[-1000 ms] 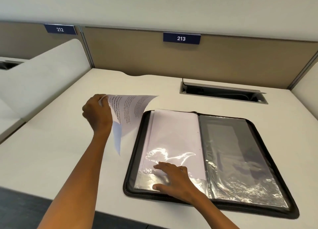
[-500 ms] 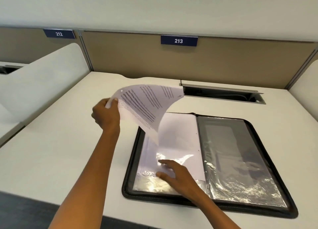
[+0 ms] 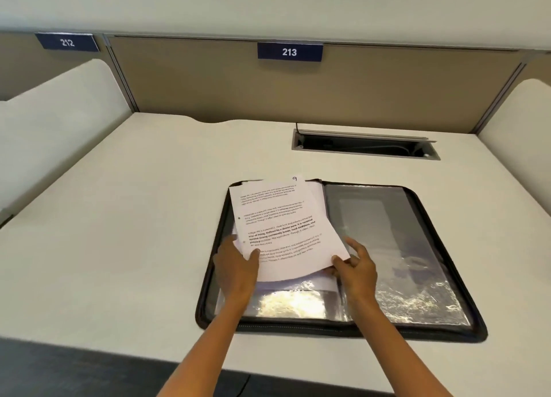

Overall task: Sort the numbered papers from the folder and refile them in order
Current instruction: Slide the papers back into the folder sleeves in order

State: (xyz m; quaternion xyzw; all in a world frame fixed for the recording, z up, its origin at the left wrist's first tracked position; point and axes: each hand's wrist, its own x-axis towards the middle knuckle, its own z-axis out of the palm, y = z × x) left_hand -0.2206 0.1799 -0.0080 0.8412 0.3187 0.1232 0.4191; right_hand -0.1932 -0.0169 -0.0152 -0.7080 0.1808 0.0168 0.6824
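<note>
My sheet (image 3: pixel 280 229) hides most of the folder's (image 3: pixel 432 334) left sleeve, and its print is too blurred to read. My left fingers (image 3: pixel 229 247) vanish beneath it.

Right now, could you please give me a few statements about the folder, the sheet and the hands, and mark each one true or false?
1. The printed sheet has a handwritten 9 at its top right corner. True.
2. The left hand rests on the bare desk, away from the sheet. False: it holds the sheet's lower left edge.
3. The right hand pinches the sheet's lower right corner. True.
4. The folder is zipped shut. False: it lies open, showing clear sleeves.
5. The sign on the partition behind the folder reads 215. False: it reads 213.
</note>
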